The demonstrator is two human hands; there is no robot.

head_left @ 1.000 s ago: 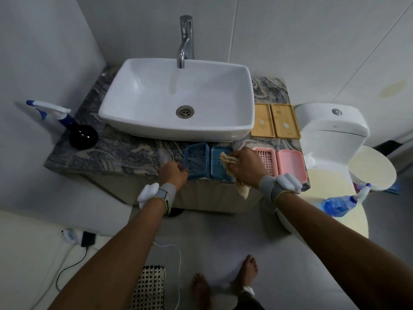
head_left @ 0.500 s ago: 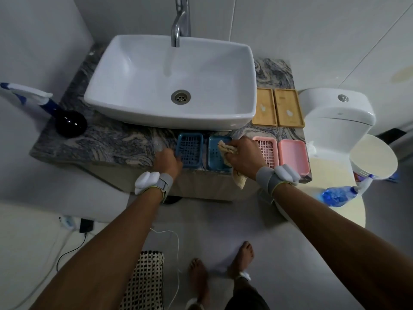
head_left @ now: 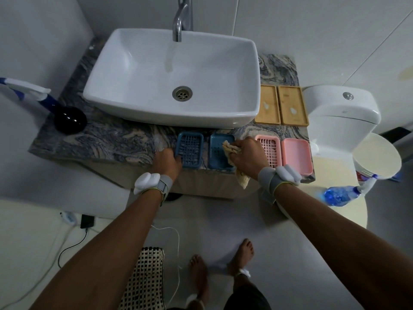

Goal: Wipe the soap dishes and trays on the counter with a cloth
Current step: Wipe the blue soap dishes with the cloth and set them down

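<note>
Along the front edge of the marble counter [head_left: 111, 139] lie a blue slotted soap grid [head_left: 190, 149], a blue soap tray [head_left: 218, 144], a pink slotted grid [head_left: 269, 151] and a pink tray [head_left: 296, 154]. Two wooden trays [head_left: 280, 105] sit behind them, beside the sink. My right hand [head_left: 248, 156] grips a beige cloth [head_left: 230, 151] and presses it into the blue tray; the cloth's tail hangs over the counter edge. My left hand [head_left: 166, 161] holds the near left corner of the blue grid.
A white basin [head_left: 172, 79] with a tap [head_left: 181, 21] fills the counter's middle. A dark spray bottle [head_left: 67, 118] stands at the left end. To the right are a toilet [head_left: 339, 113], a blue spray bottle [head_left: 342, 194] on its lid, and a white bucket [head_left: 377, 157].
The view has tilted down and shifted. My right hand keeps rubbing the cloth inside the blue tray, and my left hand stays at the blue grid's corner.
</note>
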